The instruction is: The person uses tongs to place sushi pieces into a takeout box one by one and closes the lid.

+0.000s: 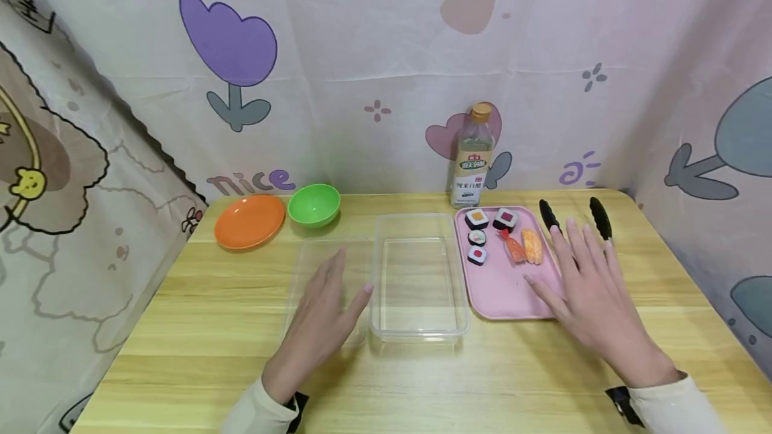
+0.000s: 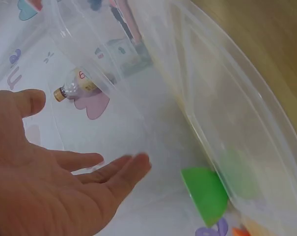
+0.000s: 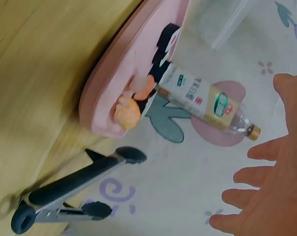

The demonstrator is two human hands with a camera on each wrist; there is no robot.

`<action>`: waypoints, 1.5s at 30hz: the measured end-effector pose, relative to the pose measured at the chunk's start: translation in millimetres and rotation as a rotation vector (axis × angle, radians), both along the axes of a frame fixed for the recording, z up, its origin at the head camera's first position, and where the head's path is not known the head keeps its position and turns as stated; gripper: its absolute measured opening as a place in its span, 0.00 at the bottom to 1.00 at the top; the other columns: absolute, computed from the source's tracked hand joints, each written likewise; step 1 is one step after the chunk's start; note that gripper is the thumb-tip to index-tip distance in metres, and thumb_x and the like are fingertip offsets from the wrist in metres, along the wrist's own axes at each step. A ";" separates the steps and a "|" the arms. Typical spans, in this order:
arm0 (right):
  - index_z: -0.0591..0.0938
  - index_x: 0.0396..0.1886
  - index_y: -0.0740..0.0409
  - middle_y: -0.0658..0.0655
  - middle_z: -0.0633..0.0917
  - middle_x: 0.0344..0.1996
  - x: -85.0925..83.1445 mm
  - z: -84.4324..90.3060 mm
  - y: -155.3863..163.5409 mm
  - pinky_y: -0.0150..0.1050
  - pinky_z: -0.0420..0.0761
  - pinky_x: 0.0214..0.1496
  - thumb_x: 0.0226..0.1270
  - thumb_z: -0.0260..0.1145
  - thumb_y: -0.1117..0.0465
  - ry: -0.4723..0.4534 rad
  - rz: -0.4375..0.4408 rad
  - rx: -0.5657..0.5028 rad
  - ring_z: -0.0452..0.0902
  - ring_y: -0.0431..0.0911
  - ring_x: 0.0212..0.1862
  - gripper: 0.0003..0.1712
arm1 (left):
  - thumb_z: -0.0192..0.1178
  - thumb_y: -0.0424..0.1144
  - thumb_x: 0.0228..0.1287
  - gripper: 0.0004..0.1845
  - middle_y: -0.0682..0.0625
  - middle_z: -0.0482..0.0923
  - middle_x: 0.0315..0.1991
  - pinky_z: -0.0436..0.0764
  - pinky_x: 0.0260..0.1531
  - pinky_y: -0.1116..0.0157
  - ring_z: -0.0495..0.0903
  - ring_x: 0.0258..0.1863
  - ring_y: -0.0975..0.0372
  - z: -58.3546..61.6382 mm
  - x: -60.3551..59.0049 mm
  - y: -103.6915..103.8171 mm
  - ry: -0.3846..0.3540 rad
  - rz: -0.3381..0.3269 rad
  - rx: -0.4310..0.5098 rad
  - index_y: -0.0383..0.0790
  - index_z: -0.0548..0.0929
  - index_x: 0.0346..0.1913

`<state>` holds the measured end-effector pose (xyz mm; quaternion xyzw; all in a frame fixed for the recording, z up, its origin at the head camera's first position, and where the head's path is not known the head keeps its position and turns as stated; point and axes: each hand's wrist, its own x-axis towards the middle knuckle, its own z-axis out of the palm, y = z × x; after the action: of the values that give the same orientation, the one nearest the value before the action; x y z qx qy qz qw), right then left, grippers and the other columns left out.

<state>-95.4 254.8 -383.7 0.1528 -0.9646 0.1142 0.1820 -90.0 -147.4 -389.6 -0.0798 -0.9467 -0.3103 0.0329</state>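
My left hand (image 1: 322, 307), fingers extended and thumb apart, hovers over the clear plastic lid (image 1: 301, 280), with nothing in it. Just right of it stands a clear rectangular container (image 1: 420, 286). My right hand (image 1: 594, 290) is spread above the right edge of the pink tray (image 1: 500, 293) and covers part of the black-tipped tongs (image 1: 600, 216). In the right wrist view the whole tongs (image 3: 74, 187) lie on the table, apart from the fingers. The tray bears several sushi pieces, among them a shrimp sushi (image 1: 512, 246) and an orange-topped one (image 1: 532, 246).
An orange plate (image 1: 249, 222) and a green bowl (image 1: 314, 205) sit at the back left of the wooden table (image 1: 199, 327). Behind the tray stands a labelled vinegar bottle (image 1: 472, 159). A patterned cloth (image 1: 350, 39) hangs along the back and sides.
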 end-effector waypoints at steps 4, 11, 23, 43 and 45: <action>0.53 0.79 0.69 0.70 0.45 0.79 -0.3 0.7 10.6 0.61 0.31 0.76 0.73 0.61 0.43 -0.016 -0.016 -0.016 0.35 0.65 0.79 0.50 | 0.53 0.62 0.73 0.45 0.38 0.65 0.70 0.71 0.61 0.43 0.70 0.65 0.44 1.7 -4.4 4.9 -0.055 0.015 0.098 0.43 0.51 0.81; 0.49 0.80 0.69 0.72 0.42 0.79 -3.8 0.8 28.5 0.63 0.30 0.75 0.74 0.61 0.43 -0.050 -0.044 -0.059 0.33 0.68 0.78 0.51 | 0.57 0.54 0.73 0.38 0.46 0.73 0.51 0.75 0.47 0.56 0.75 0.47 0.55 -0.1 -9.5 11.4 -0.102 0.014 0.175 0.40 0.60 0.78; 0.48 0.80 0.71 0.73 0.40 0.78 -12.4 -5.9 52.9 0.63 0.29 0.75 0.78 0.55 0.43 -0.132 -0.114 -0.140 0.31 0.70 0.77 0.48 | 0.59 0.51 0.72 0.36 0.50 0.73 0.40 0.73 0.42 0.60 0.73 0.39 0.60 -7.7 -16.4 20.6 -0.173 -0.007 0.207 0.35 0.65 0.75; 0.39 0.72 0.87 0.92 0.50 0.66 -40.7 -30.1 83.6 0.75 0.60 0.60 0.65 0.63 0.31 -0.395 -0.315 -0.235 0.54 0.83 0.64 0.71 | 0.58 0.43 0.73 0.34 0.51 0.71 0.26 0.72 0.21 0.65 0.71 0.22 0.63 -17.0 -18.2 26.9 -0.229 -0.076 0.211 0.29 0.62 0.75; 0.42 0.70 0.90 0.93 0.57 0.60 -44.3 -31.5 84.8 0.74 0.66 0.53 0.63 0.63 0.29 -0.419 -0.344 -0.218 0.61 0.83 0.56 0.73 | 0.57 0.42 0.73 0.33 0.52 0.70 0.24 0.69 0.17 0.66 0.69 0.20 0.63 -17.2 -17.8 27.7 -0.251 -0.080 0.221 0.31 0.63 0.75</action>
<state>-139.7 339.5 -415.2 -0.0602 -0.9750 0.2136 0.0110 -107.8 -119.7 -406.8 -0.0738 -0.8997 -0.4209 -0.0894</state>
